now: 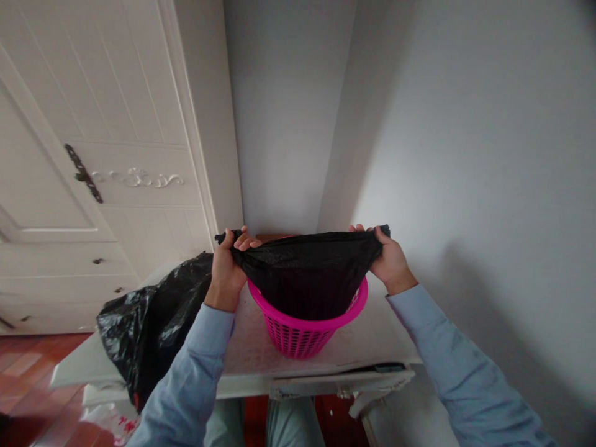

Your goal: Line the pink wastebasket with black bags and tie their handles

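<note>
Left hand (227, 264) fisted, pinching the left end of a thin black plastic bin liner (310, 276); thumb and fingers curled over a bunched twist of the film. Right hand (390, 259) likewise clenched on the right end of same liner, fingers wrapped over the rim. Liner pulled taut between both hands, mouth edge roughly level, body sagging down into a round bright-pink perforated plastic basket (305, 329). Basket upright near the front edge of a small white worn tabletop (372, 338), about centred, slightly toward the right. Liner bottom inside basket, top edge held above the pink rim, not yet folded over it. Full crinkled black plastic rubbish bag (149, 323) slumped on the left edge of tabletop, just beside left forearm, hanging partly over the front-left corner. Light-blue shirt sleeves (465, 366) on both arms. White panelled cupboard door (93, 155) behind left, dark metal handle (84, 174) on it. Grey wall (465, 155) right.
</note>
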A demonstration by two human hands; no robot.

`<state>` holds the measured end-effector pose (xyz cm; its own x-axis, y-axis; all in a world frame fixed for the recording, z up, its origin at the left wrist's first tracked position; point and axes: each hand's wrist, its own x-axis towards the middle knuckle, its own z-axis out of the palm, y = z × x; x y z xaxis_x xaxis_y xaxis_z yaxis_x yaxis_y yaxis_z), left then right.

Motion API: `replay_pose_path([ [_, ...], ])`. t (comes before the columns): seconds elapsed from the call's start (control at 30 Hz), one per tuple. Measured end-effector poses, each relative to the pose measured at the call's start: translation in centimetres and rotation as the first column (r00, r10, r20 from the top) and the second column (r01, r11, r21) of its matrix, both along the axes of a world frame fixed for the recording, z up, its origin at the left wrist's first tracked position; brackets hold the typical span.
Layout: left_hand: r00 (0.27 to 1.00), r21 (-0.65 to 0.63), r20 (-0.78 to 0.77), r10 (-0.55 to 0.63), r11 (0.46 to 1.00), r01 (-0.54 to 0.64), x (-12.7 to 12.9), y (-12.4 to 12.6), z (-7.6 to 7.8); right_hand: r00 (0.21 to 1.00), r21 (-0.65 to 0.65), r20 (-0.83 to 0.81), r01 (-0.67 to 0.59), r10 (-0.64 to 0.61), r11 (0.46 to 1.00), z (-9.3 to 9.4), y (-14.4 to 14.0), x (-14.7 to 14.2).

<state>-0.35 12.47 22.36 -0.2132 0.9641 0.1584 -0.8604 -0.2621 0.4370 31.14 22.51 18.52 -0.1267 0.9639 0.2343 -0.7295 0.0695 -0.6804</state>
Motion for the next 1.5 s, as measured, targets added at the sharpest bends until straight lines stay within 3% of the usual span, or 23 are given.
replay_pose_path([
  [0.1,0.998,0.034,-0.058,-0.032,0.999,0.034,0.3,0.3,0.0,0.995,0.046,-0.018,-0.100,0.101,0.994,1.8,-0.7,-0.7],
  [0.27,0.949,0.156,-0.301,0.099,0.986,-0.053,0.2,0.0,-0.8,0.903,0.051,0.225,-0.386,0.366,0.921,3.9,-1.1,-2.9],
  [0.4,0.807,0.166,-0.591,0.013,0.981,0.105,0.3,-0.9,-0.4,0.799,-0.032,0.361,-0.505,0.481,0.863,4.4,-1.4,-5.3],
  [0.47,0.774,0.163,-0.631,-0.054,0.966,0.200,0.5,-1.2,0.2,0.771,-0.064,0.359,-0.542,0.526,0.838,4.4,-1.8,-6.2],
  [0.67,0.912,0.096,-0.355,-0.207,0.962,0.256,1.7,-0.7,1.1,0.766,-0.120,0.256,-0.579,0.589,0.806,4.1,-2.5,-5.7],
  [0.87,0.917,0.013,-0.155,-0.368,0.927,0.374,1.2,1.0,1.2,0.887,-0.123,0.182,-0.408,0.424,0.905,3.5,-1.5,-3.9],
  [1.0,0.902,-0.076,-0.183,-0.392,0.920,0.384,1.1,1.9,1.1,0.875,-0.038,0.205,-0.441,0.439,0.897,2.7,-0.9,-3.9],
  [1.1,0.850,-0.066,-0.222,-0.478,0.877,0.476,1.3,2.2,1.1,0.772,-0.006,0.300,-0.586,0.560,0.810,2.2,-0.9,-4.5],
  [1.2,0.809,-0.059,-0.255,-0.530,0.843,0.534,1.1,2.4,1.1,0.703,-0.056,0.300,-0.662,0.645,0.747,2.4,-1.0,-4.9],
  [1.4,0.870,-0.165,-0.279,-0.408,0.912,0.375,0.5,3.4,1.0,0.738,0.023,0.317,-0.634,0.596,0.773,2.8,-1.2,-4.4],
  [1.5,0.827,-0.142,-0.282,-0.486,0.874,0.465,0.5,3.6,1.0,0.731,0.001,0.372,-0.617,0.573,0.787,2.4,-1.3,-4.4],
])
